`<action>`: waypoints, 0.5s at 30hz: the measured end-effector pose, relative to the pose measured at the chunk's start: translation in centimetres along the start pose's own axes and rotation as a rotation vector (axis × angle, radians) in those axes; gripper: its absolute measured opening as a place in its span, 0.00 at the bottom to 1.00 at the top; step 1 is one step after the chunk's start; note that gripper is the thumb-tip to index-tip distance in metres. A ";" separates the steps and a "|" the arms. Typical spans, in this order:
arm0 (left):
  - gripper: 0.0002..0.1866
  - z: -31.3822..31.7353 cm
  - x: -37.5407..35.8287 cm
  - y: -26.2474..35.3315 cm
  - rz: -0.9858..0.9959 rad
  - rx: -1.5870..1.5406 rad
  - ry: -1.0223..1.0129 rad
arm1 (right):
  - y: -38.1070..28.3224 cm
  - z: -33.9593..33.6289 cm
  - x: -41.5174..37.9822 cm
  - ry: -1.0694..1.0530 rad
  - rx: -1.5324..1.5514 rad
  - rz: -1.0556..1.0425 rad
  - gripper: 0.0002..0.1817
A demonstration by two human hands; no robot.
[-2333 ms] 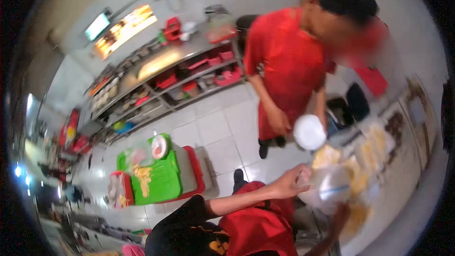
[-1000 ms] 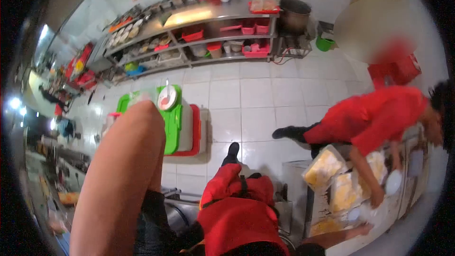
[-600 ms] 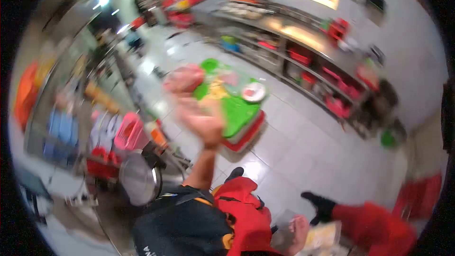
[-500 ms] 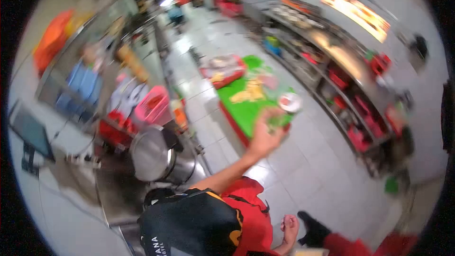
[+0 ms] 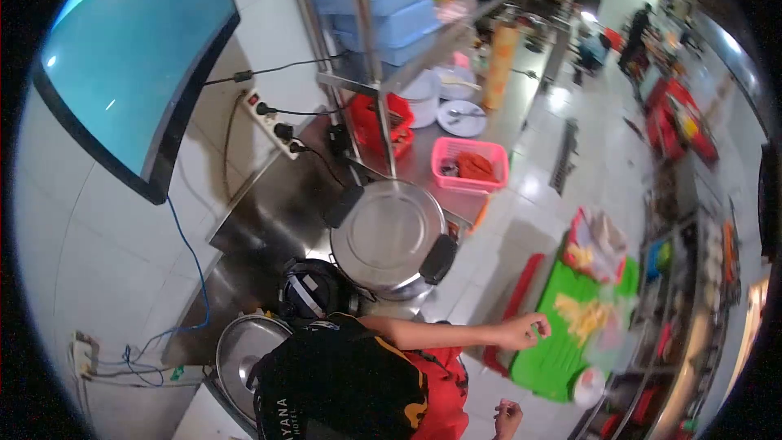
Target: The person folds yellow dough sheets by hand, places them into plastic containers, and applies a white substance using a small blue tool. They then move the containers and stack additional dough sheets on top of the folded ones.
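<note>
My left hand reaches out over the left edge of a green cutting board. Its fingers curl toward the thumb; whether anything small is between them cannot be made out. Lower down, near the bottom edge, my right hand is loosely curled beside the red apron, with nothing visible in it. Pale yellow cut pieces lie on the board, beside a clear plastic bag and a white round container. A red-pink basket with a plastic bag in it stands at the board's far end.
A large lidded steel pot, a black lidded pot and another steel lid are at the left. Beyond them are a pink basket, plates and a monitor. Shelving stands right; people are far back.
The view has swung left, bringing the monitor and pots closer and shifting the green board right. My left hand has drawn back from the board's middle to its left edge.
</note>
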State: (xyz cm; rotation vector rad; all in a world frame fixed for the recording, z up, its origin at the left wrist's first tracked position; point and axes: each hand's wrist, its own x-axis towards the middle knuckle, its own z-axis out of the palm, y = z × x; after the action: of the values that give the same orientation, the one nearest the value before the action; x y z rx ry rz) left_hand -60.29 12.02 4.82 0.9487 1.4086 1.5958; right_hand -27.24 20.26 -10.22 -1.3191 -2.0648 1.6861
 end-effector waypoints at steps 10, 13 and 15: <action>0.13 -11.4 1.0 -2.1 0.016 0.088 0.417 | -6.8 10.3 14.2 -0.508 -0.084 -0.366 0.12; 0.14 -10.3 0.9 -6.0 -0.070 0.056 0.350 | -8.0 11.6 14.0 -0.429 -0.158 -0.353 0.03; 0.15 -7.9 0.6 -7.2 -0.120 0.047 0.202 | -16.2 10.5 10.5 -0.478 -0.264 -0.144 0.05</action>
State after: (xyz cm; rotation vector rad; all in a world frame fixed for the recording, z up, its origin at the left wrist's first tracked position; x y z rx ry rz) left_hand -67.17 9.92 -3.10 0.7306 1.6166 1.6095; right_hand -48.32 20.71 -4.04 -0.8494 -2.6504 1.8500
